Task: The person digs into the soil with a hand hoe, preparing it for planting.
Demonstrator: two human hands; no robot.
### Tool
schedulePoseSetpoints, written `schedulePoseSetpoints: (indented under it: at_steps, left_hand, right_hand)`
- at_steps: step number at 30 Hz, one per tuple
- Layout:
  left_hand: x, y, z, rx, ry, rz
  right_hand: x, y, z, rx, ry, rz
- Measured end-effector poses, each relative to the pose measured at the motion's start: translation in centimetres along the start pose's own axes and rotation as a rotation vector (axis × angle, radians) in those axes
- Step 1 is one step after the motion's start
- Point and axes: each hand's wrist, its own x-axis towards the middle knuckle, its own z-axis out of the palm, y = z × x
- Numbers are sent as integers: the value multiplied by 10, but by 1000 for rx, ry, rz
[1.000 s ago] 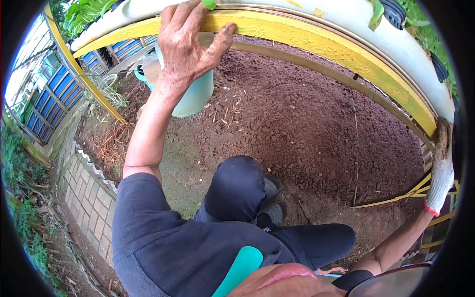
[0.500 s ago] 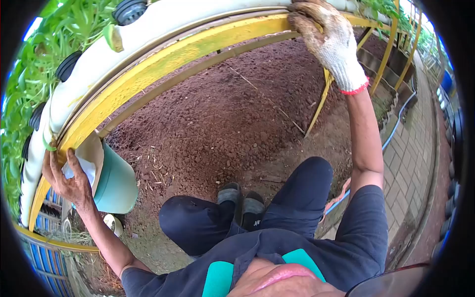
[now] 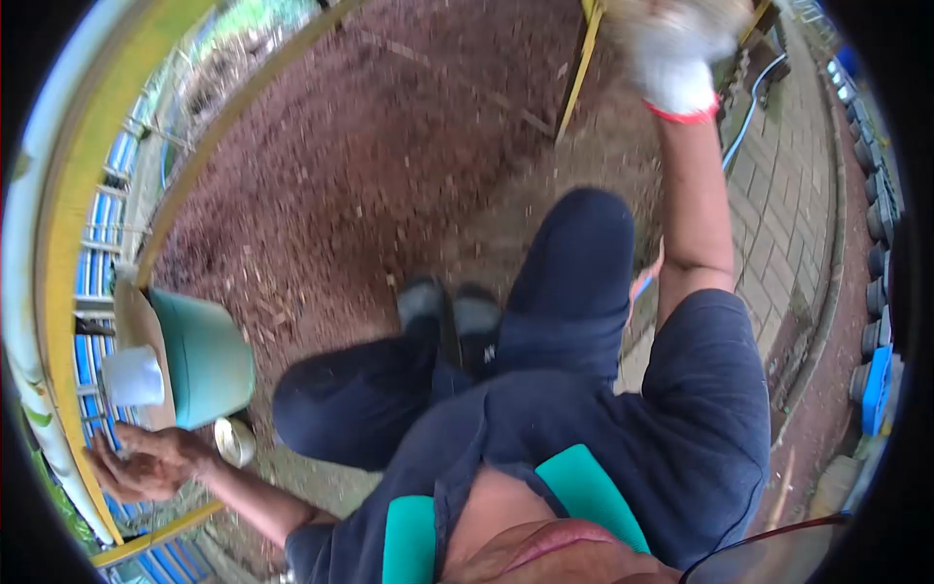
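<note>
Low on the left, my left hand (image 3: pixel 151 463), bare and soil-stained, has its fingers apart with nothing seen in them. Its fingertips overlap the yellow beam (image 3: pixel 66 321) in this view, which runs alongside a white pipe (image 3: pixel 21 263). Just above this hand, a white plastic container (image 3: pixel 134 377) stands over a pale green bucket (image 3: pixel 206 358). My right hand (image 3: pixel 681 44), in a dirty white knit glove with a red cuff, is raised at the top edge beside a yellow post (image 3: pixel 581 68). Motion smears its fingers.
Dark loose soil (image 3: pixel 341 185) covers the ground under the frame. A small pale pot (image 3: pixel 233 441) stands by the bucket. To the right lies a paved path (image 3: pixel 778 214) with a blue hose (image 3: pixel 747 122) along it and a row of dark pots beyond.
My view has turned, so the pipe and beam now stand at the far left. My left hand shows lower, its fingers less upright; my gloved right hand has come off the rail and blurs.
</note>
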Motion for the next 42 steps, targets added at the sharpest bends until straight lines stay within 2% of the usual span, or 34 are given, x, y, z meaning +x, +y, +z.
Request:
schedulePoseSetpoints:
  at_steps: [2, 3, 4, 5, 6, 7, 8, 9, 10, 12, 13, 16, 19, 22, 24, 26, 28, 30, 31, 32, 33, 35, 36, 38, 40, 42]
  left_hand:
    - [-32, 41, -12, 258, -257, -8]
    - [-55, 46, -16, 146, -434, -83]
    - [-79, 51, -18, 34, -607, -170]
    - [-107, 55, -17, -114, -700, -326]
    - [-133, 60, -14, -263, -787, -483]
    - [-154, 65, -14, -282, -914, -603]
    - [-172, 71, -14, -297, -1034, -725]
    - [-183, 79, -14, -331, -1109, -725]
    - [-193, 87, -14, -365, -1184, -724]
    - [-203, 100, -14, -428, -1296, -631]
    - [-209, 106, -15, -462, -1354, -587]
    - [-230, 108, -18, -431, -1607, -636]
    - [-237, 110, -22, -540, -1561, -710]
    - [-206, 116, -35, -464, -1573, -825]
    - [-202, 105, -40, -528, -1625, -674]
    - [-194, 92, -38, -569, -1716, -570]
    - [-180, 95, -16, -625, -1830, -497]
    - [-186, 99, 12, -608, -1919, -350]
    - [-193, 99, 28, -601, -1961, -270]
    - [-217, 100, 43, -648, -1976, -251]
    - [-252, 100, 58, -695, -1995, -211]
    - [-271, 100, 91, -709, -2040, -143]
    - [-272, 115, 102, -681, -2060, -138]
    - [-277, 146, 123, -670, -2069, -137]
    - [-284, 179, 134, -712, -2046, -174]
    - [-283, 211, 123, -868, -1890, -265]
  right_hand:
    - [-76, 29, -34, -170, -208, 148]
    - [-119, 40, -49, -225, -336, 194]
    - [-152, 31, -53, -95, -387, 181]
    - [-213, 43, -78, -331, -799, 288]
    - [-243, 21, -96, -306, -1156, 686]
    - [-288, 4, -104, -422, -1305, 978]
    - [-310, -17, -108, -510, -1552, 1007]
    - [-299, -42, -99, -494, -1896, 951]
    - [-322, -54, -103, -442, -2047, 903]
    - [-362, -66, -119, -359, -2195, 844]
    - [-377, -67, -123, -342, -2209, 827]
    - [-401, -54, -125, -309, -2155, 789]
    - [-412, -43, -120, -252, -2035, 770]
    - [-405, -48, -114, -225, -1825, 789]
    - [-398, -33, -103, -83, -1759, 802]
    - [-380, -15, -77, -40, -1830, 1002]
    - [-311, -18, -42, 188, -1873, 1389]
    - [-252, -15, 3, 232, -2080, 1213]
    - [-236, -8, 26, 401, -2093, 786]
    - [-240, 2, 54, 574, -1997, 397]
    - [-243, 11, 82, 679, -1803, 24]
    - [-229, -9, 126, 615, -1653, -77]
    - [-203, -42, 146, 458, -1783, 143]
    - [-240, -35, 198, 175, -1597, -667]
    - [-293, -50, 216, 192, -1296, -480]
    - [-356, -85, 219, 77, -1234, -160]
